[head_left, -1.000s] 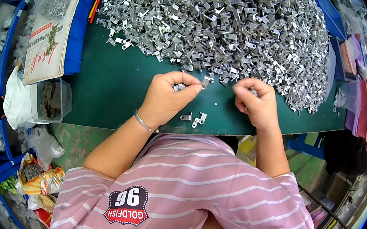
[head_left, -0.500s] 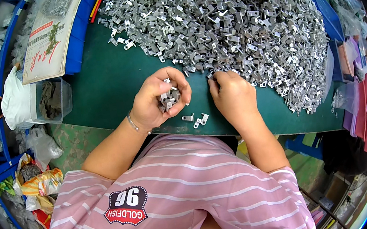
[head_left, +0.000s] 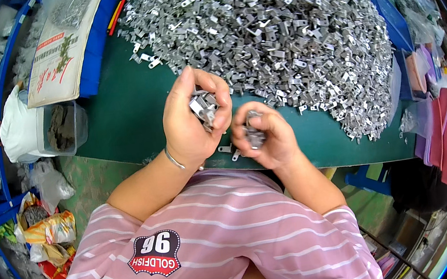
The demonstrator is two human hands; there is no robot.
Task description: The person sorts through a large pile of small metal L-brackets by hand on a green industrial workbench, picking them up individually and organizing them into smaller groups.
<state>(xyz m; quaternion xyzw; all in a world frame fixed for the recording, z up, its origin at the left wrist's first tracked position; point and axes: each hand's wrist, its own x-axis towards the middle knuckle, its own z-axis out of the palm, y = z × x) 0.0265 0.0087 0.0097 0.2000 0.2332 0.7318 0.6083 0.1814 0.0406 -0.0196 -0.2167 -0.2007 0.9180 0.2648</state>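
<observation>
Left hand (head_left: 191,124): grip curled around a cluster of brackets (head_left: 204,107), raised over the green surface (head_left: 114,116). Right hand (head_left: 274,141): just beside the left, grip curled around a 2nd cluster (head_left: 255,130), slightly blurred. At least 2 loose brackets (head_left: 225,149) lie near the surface's front edge, beside the right fingers. Beyond both hands, a large pile (head_left: 272,38) of brackets spreads across the surface. 1 bracelet (head_left: 174,159) circles the left wrist.

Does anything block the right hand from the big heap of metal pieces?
Nothing visible does. Only a strip of green tabletop lies between the right hand and the heap; the left hand, curled around loose pieces, is off to its left, outside that path.
</observation>
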